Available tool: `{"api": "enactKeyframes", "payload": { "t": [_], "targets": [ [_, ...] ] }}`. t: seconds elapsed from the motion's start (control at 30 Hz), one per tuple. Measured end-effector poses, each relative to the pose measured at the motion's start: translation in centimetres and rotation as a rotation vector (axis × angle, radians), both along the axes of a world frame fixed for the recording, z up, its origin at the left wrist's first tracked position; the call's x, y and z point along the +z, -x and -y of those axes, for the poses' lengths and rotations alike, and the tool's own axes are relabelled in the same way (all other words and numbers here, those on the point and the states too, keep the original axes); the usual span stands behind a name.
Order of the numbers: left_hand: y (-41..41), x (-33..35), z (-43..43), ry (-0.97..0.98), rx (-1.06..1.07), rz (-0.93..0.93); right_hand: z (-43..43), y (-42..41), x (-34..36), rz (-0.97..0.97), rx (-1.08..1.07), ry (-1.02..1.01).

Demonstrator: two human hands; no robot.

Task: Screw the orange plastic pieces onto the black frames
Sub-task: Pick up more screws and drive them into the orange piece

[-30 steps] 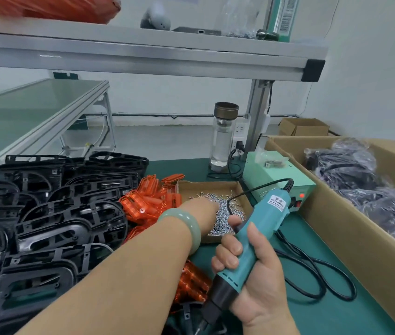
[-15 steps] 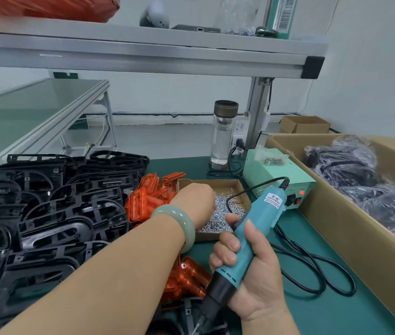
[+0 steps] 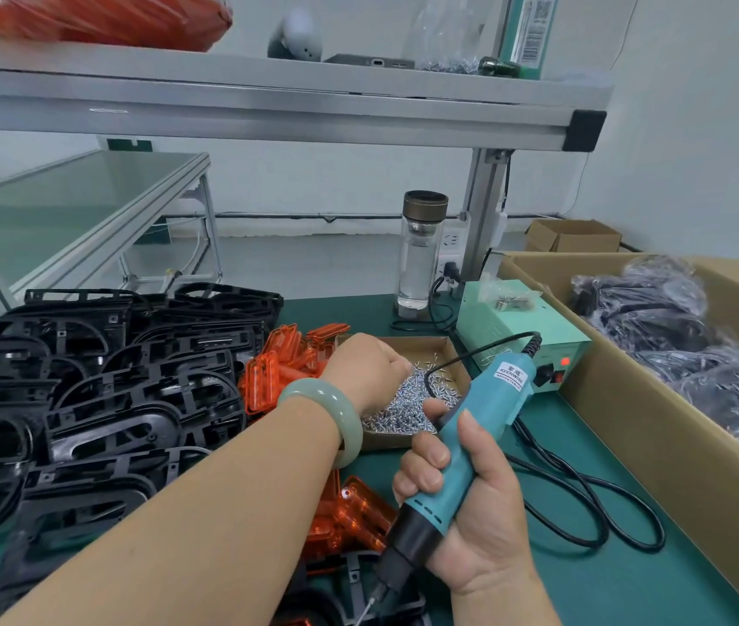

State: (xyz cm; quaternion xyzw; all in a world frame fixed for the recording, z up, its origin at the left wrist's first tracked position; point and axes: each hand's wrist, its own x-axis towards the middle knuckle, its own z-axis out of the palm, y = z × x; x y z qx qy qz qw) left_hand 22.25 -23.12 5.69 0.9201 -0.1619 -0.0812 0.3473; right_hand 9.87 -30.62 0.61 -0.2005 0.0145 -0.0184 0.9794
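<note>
My right hand (image 3: pixel 471 512) grips a teal electric screwdriver (image 3: pixel 462 440) with its bit pointing down at a black frame (image 3: pixel 349 594) near the bottom edge. My left hand (image 3: pixel 365 370) reaches into a shallow cardboard tray (image 3: pixel 453 350) of small silver screws (image 3: pixel 408 399); its fingers are curled down into the pile and hidden. Orange plastic pieces (image 3: pixel 268 377) lie heaped left of the tray, and more orange pieces (image 3: pixel 354 517) sit under my left forearm. A big stack of black frames (image 3: pixel 101 386) fills the left of the green bench.
A teal power supply box (image 3: pixel 525 336) stands behind the tray, its black cable (image 3: pixel 584 499) looping over the bench. A glass water bottle (image 3: pixel 421 250) stands at the back. A long cardboard box (image 3: pixel 620 413) of black bagged parts (image 3: pixel 684 354) runs along the right. A metal shelf (image 3: pixel 268 115) hangs overhead.
My left hand has pulled slightly back and left over the screw tray, its fingers curling down into the screws. The right hand with the screwdriver has barely moved.
</note>
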Motion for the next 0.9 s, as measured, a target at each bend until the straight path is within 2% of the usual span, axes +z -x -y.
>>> {"api": "enactKeyframes", "payload": {
  "t": [0.07,0.27,0.43,0.63,0.9],
  "targets": [
    [0.0,0.0,0.1,0.064,0.005,-0.071,0.0,0.0,0.0,0.0,-0.001,0.002],
    [0.3,-0.1,0.0,0.441,0.128,-0.272,0.0,-0.1,-0.1,0.002,-0.001,0.0],
    [0.9,0.0,-0.5,0.541,0.161,-0.264,0.1,-0.1,-0.1,0.009,0.007,0.002],
    [2.7,0.4,-2.4,0.84,0.141,-0.302,0.0,0.0,0.1,0.013,-0.007,-0.009],
    [7.8,0.9,-9.6,0.938,0.122,-0.23,-0.4,0.3,0.4,0.031,-0.014,-0.025]
  ]
}}
